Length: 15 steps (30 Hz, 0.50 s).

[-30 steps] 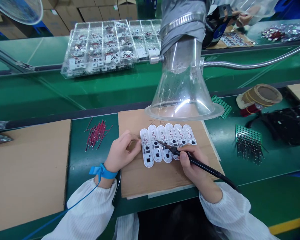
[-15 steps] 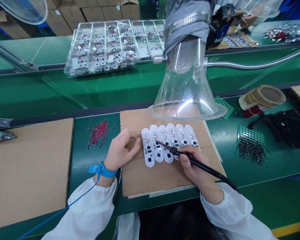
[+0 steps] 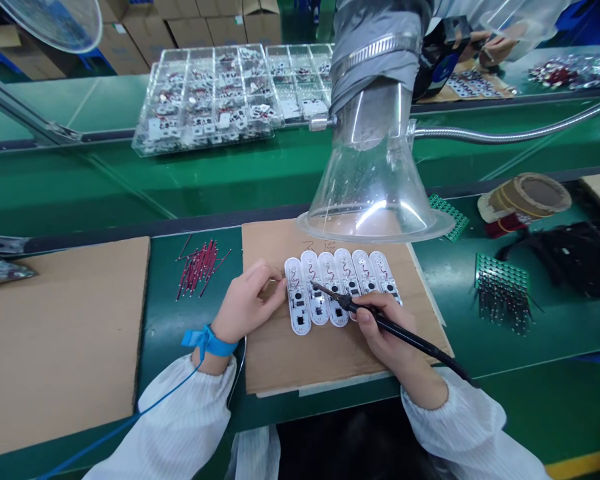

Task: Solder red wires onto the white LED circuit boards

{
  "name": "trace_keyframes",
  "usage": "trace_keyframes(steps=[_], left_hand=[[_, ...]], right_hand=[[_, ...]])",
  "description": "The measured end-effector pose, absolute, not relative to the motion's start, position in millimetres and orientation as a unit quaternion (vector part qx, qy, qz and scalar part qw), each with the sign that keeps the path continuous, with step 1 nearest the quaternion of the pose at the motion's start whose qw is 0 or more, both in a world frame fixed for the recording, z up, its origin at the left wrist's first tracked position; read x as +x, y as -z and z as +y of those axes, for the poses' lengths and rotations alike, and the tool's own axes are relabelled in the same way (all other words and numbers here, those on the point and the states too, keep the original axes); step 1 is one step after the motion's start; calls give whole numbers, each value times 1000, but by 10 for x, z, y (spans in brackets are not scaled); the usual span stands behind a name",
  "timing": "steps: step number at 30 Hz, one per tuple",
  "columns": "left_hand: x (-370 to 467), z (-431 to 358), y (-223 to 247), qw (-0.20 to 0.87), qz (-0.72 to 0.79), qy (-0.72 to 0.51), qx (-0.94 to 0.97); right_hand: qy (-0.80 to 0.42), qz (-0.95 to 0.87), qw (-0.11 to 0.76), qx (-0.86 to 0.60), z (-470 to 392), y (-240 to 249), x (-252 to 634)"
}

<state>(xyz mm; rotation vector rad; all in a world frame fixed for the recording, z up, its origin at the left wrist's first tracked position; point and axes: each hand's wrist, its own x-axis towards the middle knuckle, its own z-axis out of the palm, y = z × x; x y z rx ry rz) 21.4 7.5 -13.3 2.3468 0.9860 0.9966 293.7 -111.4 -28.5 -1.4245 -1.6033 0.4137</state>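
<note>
My right hand (image 3: 387,327) grips a black soldering iron (image 3: 393,327) like a pen. Its tip points down-left onto the second circuit board from the left. Several white, rounded, oblong circuit boards (image 3: 298,303) lie side by side on a cardboard sheet (image 3: 280,367), with short red wires near their upper ends. Left of the row, my left hand (image 3: 250,297) is closed in a pinch beside the first board, on a thin solder wire that barely shows at the fingertips. A blue strap (image 3: 209,341) with a cord circles the left wrist.
A clear fume hood (image 3: 375,193) hangs just above the boards. Red wires (image 3: 200,268) lie left; a green board with black-wired parts (image 3: 503,293) and a tape roll (image 3: 525,200) sit right. Parts trays (image 3: 210,100) stand behind. Another person's hands (image 3: 495,50) work across the bench.
My left hand has edged slightly right, towards the first board. The soldering iron tip stays at about the same spot on the second board. The whole view has shifted a little.
</note>
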Motion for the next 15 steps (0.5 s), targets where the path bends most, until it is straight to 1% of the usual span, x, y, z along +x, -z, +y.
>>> trace_keyframes(steps=[4, 9, 12, 15], left_hand=[[163, 81, 41, 229, 384, -338, 828], [-30, 182, -30, 341, 458, -284, 770], [-130, 217, 62, 397, 490, -322, 707], [-185, 186, 177, 435, 487, -368, 662]], right_hand=[[-152, -662, 454, -576, -1097, 256, 2924], [-146, -665, 446, -581, -1073, 239, 2941], [-150, -657, 452, -584, -1102, 244, 2949], [-165, -643, 487, -568, -1172, 235, 2917]])
